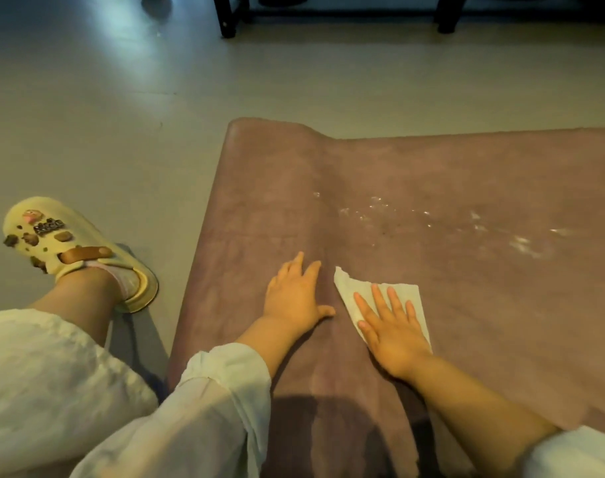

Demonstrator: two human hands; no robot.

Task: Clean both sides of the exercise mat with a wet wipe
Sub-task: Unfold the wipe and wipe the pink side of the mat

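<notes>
The person wears loose, pale white crinkled-fabric sleeves (pixel 222 384) pushed up the forearms, matching pale trousers (pixel 46 374), a thin pink sock (pixel 127 279), and a cream-yellow clog (pixel 73 243) studded with brown and pink charms and a brown strap.

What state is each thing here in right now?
Mat: spread on the floor, far left end curled, whitish specks on top.
Wipe: unfolded, flat on the mat under the right hand.
Right hand: fingers straight, pressing the wipe.
Left hand: flat on the mat, holding nothing.
Clog: worn, on the floor beside the mat.
</notes>
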